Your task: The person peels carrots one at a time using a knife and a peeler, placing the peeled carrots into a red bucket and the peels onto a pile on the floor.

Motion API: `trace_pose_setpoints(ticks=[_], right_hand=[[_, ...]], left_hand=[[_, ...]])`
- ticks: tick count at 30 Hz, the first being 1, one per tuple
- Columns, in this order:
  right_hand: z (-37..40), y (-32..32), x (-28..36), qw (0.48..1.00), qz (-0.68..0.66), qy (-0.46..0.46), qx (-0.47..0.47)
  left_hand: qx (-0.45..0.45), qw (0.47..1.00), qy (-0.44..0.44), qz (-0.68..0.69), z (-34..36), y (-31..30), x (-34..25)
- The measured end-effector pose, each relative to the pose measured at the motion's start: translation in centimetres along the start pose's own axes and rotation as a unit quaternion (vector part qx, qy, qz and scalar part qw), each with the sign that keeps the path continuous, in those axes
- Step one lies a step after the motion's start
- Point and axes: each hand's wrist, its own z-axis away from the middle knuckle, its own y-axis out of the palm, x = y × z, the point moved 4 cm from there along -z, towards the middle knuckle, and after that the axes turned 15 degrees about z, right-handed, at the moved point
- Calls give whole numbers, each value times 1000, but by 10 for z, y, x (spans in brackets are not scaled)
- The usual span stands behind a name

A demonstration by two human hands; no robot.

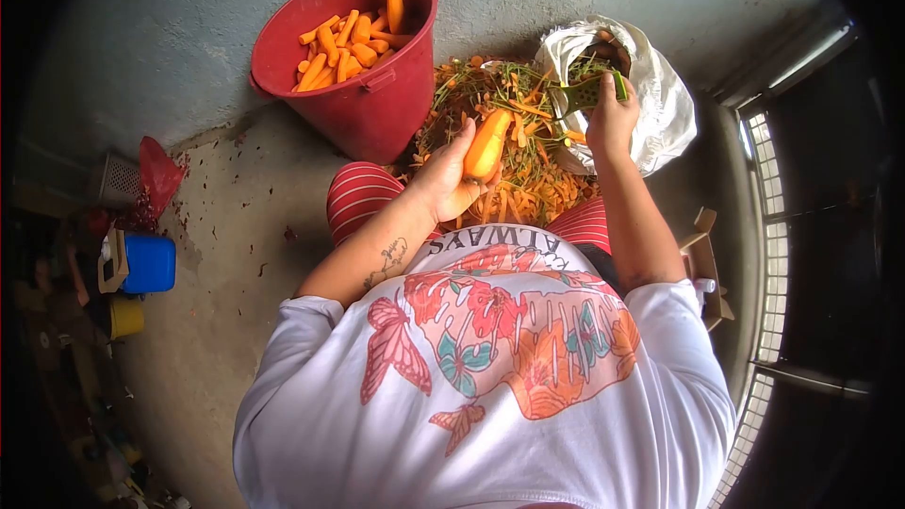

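My left hand (pixel 448 174) is closed around a thick, bright orange peeled carrot (pixel 487 146), its narrow end pointing up and away from me. In my right hand (pixel 615 118) is a green knife (pixel 583 92) whose wide blade looks perforated. The blade points left, apart from the carrot, in front of the mouth of a white sack (pixel 665 104). Some dark, brownish pieces show inside the sack, too shaded to name. Below both hands a heap of orange peelings and green stalks (pixel 537 184) covers the floor.
A red bucket (pixel 396 113) of peeled carrots (pixel 344 47) stands by the wall, one carrot upright at its rim. To the left are a blue container (pixel 149 262), a yellow container (pixel 126 317) and a red bag (pixel 160 174). A cardboard box (pixel 702 259) sits at right, beside a barred gate (pixel 775 254).
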Motion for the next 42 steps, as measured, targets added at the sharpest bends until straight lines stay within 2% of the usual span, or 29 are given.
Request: trace_pose_setpoints(ticks=[3,5,9,10,13,16,19,24,27,28,29,30,31,32,33,34,35,36,37,38,39,40,41,42], right_hand=[[30,14,17,999,2,-21,42],[58,33,37,980,-128,58,144],[93,51,37,940,-213,166,207],[99,55,36,945,-189,161,214],[100,55,32,960,-127,128,212],[92,53,27,955,-130,159,215],[76,50,17,954,-166,173,179],[42,38,-5,963,-146,170,153],[7,21,-31,994,43,72,66],[-3,6,-33,986,164,25,7],[-13,-3,-39,983,179,9,-28],[-8,-2,-30,994,105,15,-34],[2,-1,-15,999,31,21,-39],[12,4,-6,998,-44,35,21],[33,20,17,984,-109,72,124],[49,36,24,946,-194,120,229],[72,51,31,876,-299,244,290],[89,59,31,824,-306,289,379],[109,67,45,791,-300,353,400],[110,69,37,782,-293,369,408],[109,70,25,772,-287,386,416],[97,67,15,794,-263,391,384],[80,63,0,813,-257,344,393],[71,58,-2,844,-264,347,312]], left_hand=[[-26,999,-9,33,-4,-1,5],[-26,998,-11,53,-8,-4,7],[-36,994,11,99,-11,0,11],[-46,993,17,111,-8,3,12],[7,995,-8,94,-8,3,18],[-39,998,6,39,6,12,22],[-36,999,-3,9,12,4,22],[-49,999,-20,12,12,-1,21],[-42,999,-29,10,1,-14,16],[-32,999,-29,3,3,-13,12],[-22,999,-29,-2,4,-12,8],[-3,999,-38,17,2,-14,6],[-27,999,-18,16,1,-11,4],[-52,998,0,17,1,-6,6],[-77,997,18,17,0,-4,5],[-90,996,13,-5,-6,-10,6],[-73,997,15,2,-9,-12,7],[-55,998,18,8,-12,-13,9],[-36,999,20,15,-18,-16,10],[284,920,-154,221,-45,-43,13],[175,965,-100,166,-41,-38,13],[62,991,-43,107,-25,-19,13],[-53,997,16,47,-14,-13,9],[-62,998,8,32,-12,-15,8]])
